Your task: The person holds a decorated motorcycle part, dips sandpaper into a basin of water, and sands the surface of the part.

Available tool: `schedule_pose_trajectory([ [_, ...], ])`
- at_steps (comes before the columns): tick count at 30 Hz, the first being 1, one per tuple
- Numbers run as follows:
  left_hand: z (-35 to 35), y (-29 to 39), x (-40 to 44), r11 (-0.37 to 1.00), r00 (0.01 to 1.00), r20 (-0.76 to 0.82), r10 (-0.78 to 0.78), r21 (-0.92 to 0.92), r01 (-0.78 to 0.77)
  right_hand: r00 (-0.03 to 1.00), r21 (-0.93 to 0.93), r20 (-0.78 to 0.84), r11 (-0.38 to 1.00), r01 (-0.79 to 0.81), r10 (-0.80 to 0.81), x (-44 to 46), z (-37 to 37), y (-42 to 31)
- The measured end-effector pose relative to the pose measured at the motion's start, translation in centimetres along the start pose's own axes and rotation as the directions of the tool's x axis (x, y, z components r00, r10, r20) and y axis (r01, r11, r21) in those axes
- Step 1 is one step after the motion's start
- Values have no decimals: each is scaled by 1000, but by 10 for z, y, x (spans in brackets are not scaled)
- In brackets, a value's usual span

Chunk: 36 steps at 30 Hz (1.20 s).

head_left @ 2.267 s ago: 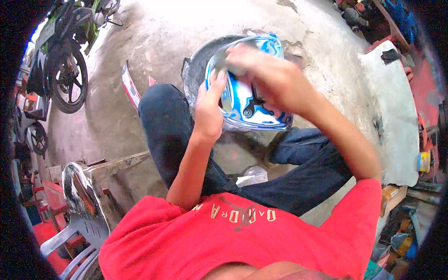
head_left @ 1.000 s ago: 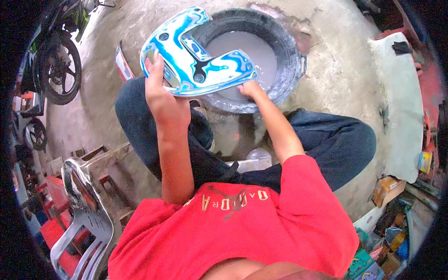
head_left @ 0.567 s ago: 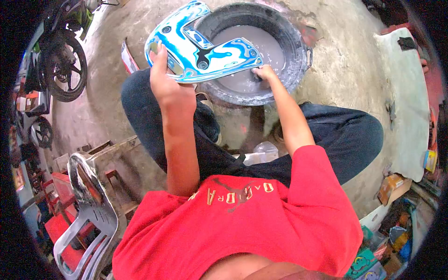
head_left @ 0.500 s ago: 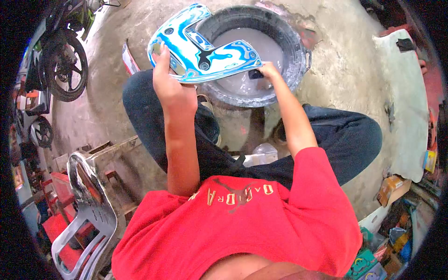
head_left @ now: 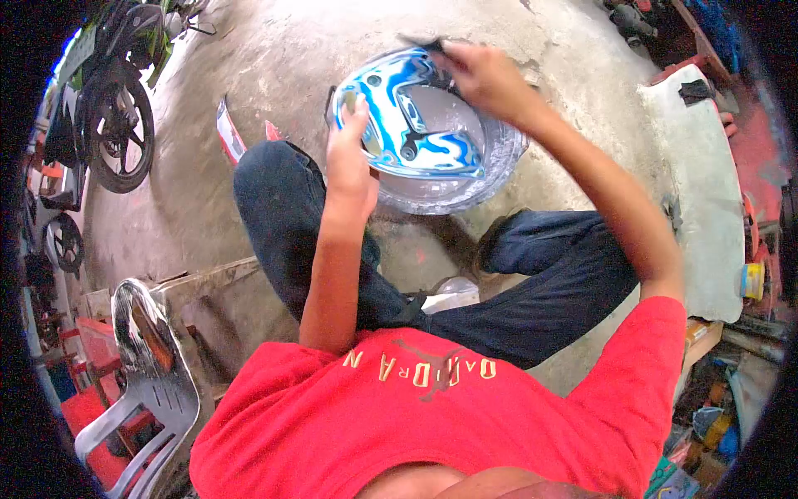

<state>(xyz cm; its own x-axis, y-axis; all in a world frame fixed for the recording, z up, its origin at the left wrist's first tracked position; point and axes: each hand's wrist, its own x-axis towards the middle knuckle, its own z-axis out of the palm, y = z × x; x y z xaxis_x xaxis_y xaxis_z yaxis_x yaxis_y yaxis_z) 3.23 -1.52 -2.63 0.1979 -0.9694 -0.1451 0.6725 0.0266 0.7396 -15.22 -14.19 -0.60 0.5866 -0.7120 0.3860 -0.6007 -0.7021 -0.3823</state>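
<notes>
A curved motorcycle body panel (head_left: 386, 112), streaked blue, white and silver, is held above a round dark basin (head_left: 399, 204) of cloudy grey water. My left hand (head_left: 351, 162) grips the panel's left edge, thumb on top and fingers mostly hidden underneath. At the panel's upper tip, my right hand (head_left: 486, 79) pinches a thin black piece of sandpaper (head_left: 434, 45), smeared by motion. Small round holes show in the panel's face.
A red and white panel piece (head_left: 226, 133) lies left of my knee. A motorcycle wheel (head_left: 120, 133) stands farther left. Near my left side is a grey plastic chair (head_left: 158, 374). A long pale board (head_left: 698, 200) lies to the right.
My right hand has moved up from the panel's lower right corner to its upper tip, carrying the sandpaper. My left hand and the panel have shifted right and slightly down.
</notes>
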Motion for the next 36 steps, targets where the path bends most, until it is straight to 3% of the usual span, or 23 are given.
schedule_pose_trajectory([
  [2, 0, -8, 0, 998, 999, 31, -34, 45, 32, 992, 252, 0, 960, 124, -128, -22, 10, -23],
  [6, 8, -8, -6, 994, 998, 56, -22, 112, 16, 968, 123, -30, 960, 253, -251, -38, 15, -29],
  [7, 11, -6, -10, 988, 999, 37, -28, 155, 22, 986, 147, -34, 975, 167, -164, -26, 7, -25],
  [8, 12, -5, -12, 980, 999, 20, -33, 195, 28, 991, 187, 97, 976, -113, 96, -21, -1, -25],
  [9, 12, -6, -13, 980, 997, 46, -65, 190, 55, 911, 187, 229, 903, -387, 343, -14, -13, -35],
  [10, 12, -6, -13, 979, 992, 76, -96, 187, 81, 992, 200, 69, 973, -116, 104, -24, 0, -34],
  [11, 11, -9, -11, 978, 987, 100, -127, 179, 108, 985, 167, -81, 972, 163, -151, -36, 14, -36],
  [12, 11, -12, -9, 991, 987, 145, -73, 118, 56, 969, 168, -96, 956, 240, -226, -39, 14, -50],
  [13, 11, -11, -8, 992, 986, 140, -87, 106, 73, 956, 127, -116, 951, 283, -270, -39, 8, -53],
  [15, 11, -8, -11, 990, 983, 133, -123, 89, 112, 981, 175, -73, 966, 190, -180, -30, 8, -16],
  [16, 12, -9, -10, 988, 987, 110, -120, 111, 108, 972, 235, 125, 946, -225, 200, -22, -4, -19],
  [17, 11, -11, -11, 989, 987, 98, -125, 92, 116, 973, 155, 90, 962, -226, 214, -22, -2, -10],
  [19, 11, -16, -9, 992, 989, 79, -124, 47, 120, 996, 162, -34, 983, 88, -84, -35, 6, -32],
  [21, 13, -16, -8, 998, 990, 125, -60, 32, 57, 974, 136, -90, 966, 219, -208, -43, 12, -51],
  [23, 10, -14, -10, 989, 983, 105, -148, -11, 150, 993, 201, -4, 972, 118, -120, -36, 1, -29],
  [24, 9, -17, -11, 993, 990, 90, -113, 45, 109, 997, 188, 58, 981, -53, 43, -26, -2, -17],
  [25, 8, -22, -12, 993, 994, 77, -77, 100, 70, 907, 81, 239, 924, -374, 346, -18, -9, -9],
  [27, 13, -22, -9, 990, 994, 98, -39, 140, 25, 999, 103, -39, 994, 33, -29, -36, 8, -18],
  [29, 19, -18, -12, 994, 990, 132, -45, 109, 30, 966, 129, -130, 962, 239, -223, -44, 16, -51],
  [31, 16, -21, -15, 991, 990, 143, -2, 136, -18, 948, 95, -158, 952, 292, -275, -37, 16, -39],
  [32, 13, -17, -15, 986, 988, 149, -43, 166, 18, 999, 115, -1, 992, 47, -48, -34, 4, -30],
  [34, 14, -14, -16, 980, 986, 123, -110, 176, 87, 900, -27, 243, 930, -367, 362, -16, -11, -9],
  [36, 17, -15, -13, 981, 990, 76, -117, 163, 104, 993, 83, 77, 992, -100, 93, -32, 2, -24],
])
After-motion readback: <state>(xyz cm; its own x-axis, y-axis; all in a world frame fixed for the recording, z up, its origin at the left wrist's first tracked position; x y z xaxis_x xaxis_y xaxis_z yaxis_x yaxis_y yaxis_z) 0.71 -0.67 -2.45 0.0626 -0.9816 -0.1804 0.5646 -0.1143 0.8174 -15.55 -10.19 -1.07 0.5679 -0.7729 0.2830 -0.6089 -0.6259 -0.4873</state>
